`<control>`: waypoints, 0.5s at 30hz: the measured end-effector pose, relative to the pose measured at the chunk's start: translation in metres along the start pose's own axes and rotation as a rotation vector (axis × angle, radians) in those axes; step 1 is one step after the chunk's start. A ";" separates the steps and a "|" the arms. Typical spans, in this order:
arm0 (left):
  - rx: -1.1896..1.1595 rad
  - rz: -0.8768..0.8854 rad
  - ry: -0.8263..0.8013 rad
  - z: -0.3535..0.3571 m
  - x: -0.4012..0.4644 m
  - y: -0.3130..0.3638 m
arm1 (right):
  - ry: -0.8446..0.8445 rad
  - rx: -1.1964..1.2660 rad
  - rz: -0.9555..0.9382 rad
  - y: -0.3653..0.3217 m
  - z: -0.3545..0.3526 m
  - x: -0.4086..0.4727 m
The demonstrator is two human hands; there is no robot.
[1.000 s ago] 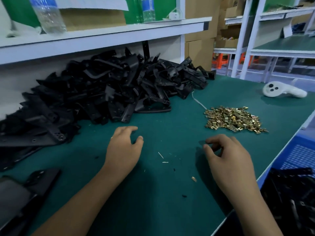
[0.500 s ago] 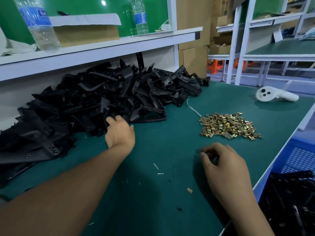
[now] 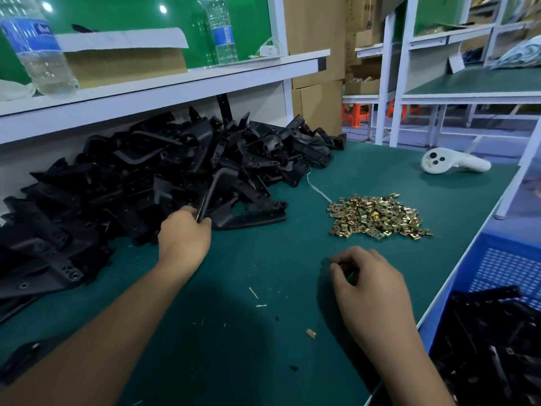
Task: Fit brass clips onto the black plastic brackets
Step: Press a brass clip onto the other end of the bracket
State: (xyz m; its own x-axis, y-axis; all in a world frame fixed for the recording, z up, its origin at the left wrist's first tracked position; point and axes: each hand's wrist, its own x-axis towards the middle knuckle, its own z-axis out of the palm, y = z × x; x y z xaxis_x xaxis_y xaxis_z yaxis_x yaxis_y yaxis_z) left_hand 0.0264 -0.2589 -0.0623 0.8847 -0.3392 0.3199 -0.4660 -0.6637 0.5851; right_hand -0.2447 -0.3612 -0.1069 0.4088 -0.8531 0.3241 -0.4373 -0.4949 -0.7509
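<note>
one blue crate [image 3: 503,268] holds black brackets [image 3: 494,347].

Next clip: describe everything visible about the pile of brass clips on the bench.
The brass clips lie in a loose, low heap on the green mat, to the right of the black bracket pile. They look like small, shiny, gold-toned stamped metal pieces, many with a square hole, jumbled at all angles, a few strays at the edges. A thin white cord runs to the heap's upper-left edge. Neither hand touches the heap; the right hand rests nearer the camera.
</note>
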 end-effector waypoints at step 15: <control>0.251 0.069 -0.513 -0.076 -0.117 -0.031 | -0.173 -0.429 -0.189 0.000 0.003 -0.005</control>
State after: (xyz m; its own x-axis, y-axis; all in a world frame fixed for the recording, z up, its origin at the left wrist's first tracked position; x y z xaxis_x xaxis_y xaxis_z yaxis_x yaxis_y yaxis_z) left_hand -0.0638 -0.1475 -0.0609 0.7748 -0.6261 -0.0879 -0.5611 -0.7451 0.3606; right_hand -0.2445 -0.3564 -0.1099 0.6243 -0.7196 0.3040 -0.6179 -0.6929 -0.3716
